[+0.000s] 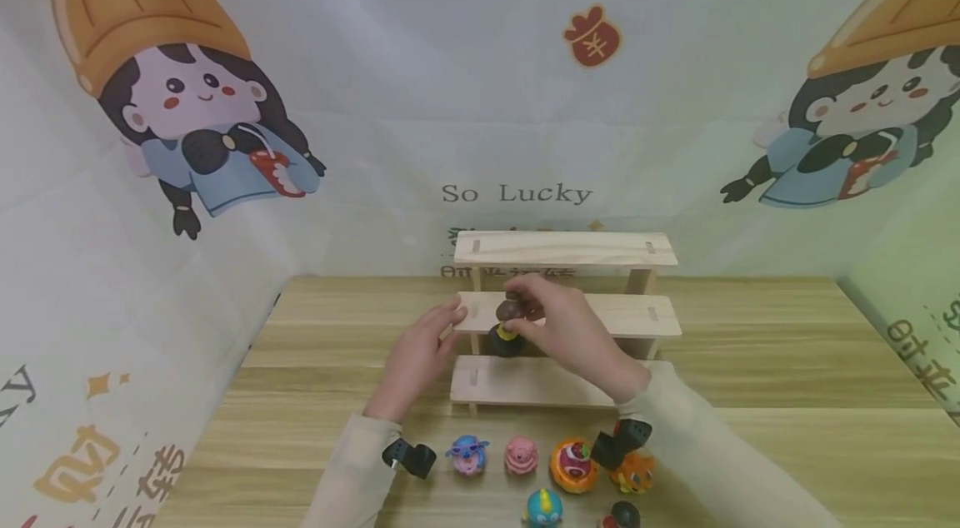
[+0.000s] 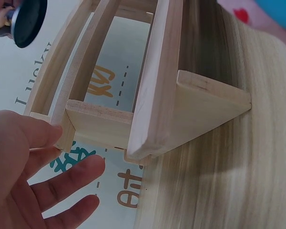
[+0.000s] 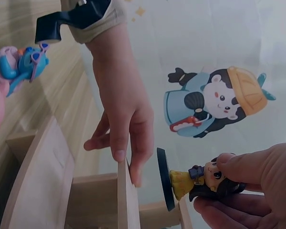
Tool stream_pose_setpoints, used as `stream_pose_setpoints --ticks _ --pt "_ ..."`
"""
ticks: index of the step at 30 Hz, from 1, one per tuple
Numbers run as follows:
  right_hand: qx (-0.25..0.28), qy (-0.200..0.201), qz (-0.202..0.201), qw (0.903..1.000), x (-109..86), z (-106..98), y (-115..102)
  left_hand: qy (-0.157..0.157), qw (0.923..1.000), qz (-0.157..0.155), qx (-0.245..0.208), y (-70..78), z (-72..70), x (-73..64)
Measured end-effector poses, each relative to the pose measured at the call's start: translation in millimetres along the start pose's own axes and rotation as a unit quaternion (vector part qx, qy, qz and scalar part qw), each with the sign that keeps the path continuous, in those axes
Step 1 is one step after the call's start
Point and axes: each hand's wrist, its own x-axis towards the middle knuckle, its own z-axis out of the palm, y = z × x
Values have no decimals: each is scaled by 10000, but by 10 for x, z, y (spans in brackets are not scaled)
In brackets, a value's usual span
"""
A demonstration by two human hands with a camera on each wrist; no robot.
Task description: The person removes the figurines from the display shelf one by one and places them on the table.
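My right hand (image 1: 573,336) holds a small doll figurine (image 3: 182,183) by its head. The figurine has dark hair, a yellow skirt and a round black base. In the head view it is over the left part of the middle board of a three-step wooden shelf (image 1: 600,313); in the right wrist view its base looks apart from the wood. My left hand (image 1: 420,349) grips the left end of that board between thumb and finger. The other left fingers (image 2: 69,183) are spread beside the wood in the left wrist view.
In front of the shelf on the wooden table (image 1: 315,378) stand a blue figurine with sunglasses (image 1: 468,455), a pink one (image 1: 521,455), an orange-ringed one (image 1: 574,466), an orange one (image 1: 636,474), a teal one (image 1: 543,508) and a dark-topped one (image 1: 624,515). A printed cloth (image 1: 390,95) hangs behind.
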Motion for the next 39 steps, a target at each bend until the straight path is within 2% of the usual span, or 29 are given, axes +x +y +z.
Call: stream_pose_setpoints --ticks 5,12,22,33,37,39 --pt "148 -116 -93 9998 -89 8 -82 35 10000 42 -18 0 -2 -1" --pt "340 -252 -495 9979 -250 65 -160 104 9999 132 36 -9 6 1" --pt "289 -334 -1005 9940 -411 198 -227 -40 10000 -83 -13 -22 12 6" --pt "657 -1003 -907 9886 -598 295 -348 -2 10000 -10 32 -18 12 13" --pt "635 -1254 -1003 9850 -685 355 -386 -24 10000 -36 14 -13 12 13" --pt "588 -1289 -1204 9826 -725 400 -394 -17 10000 -30 26 -15 14 14"
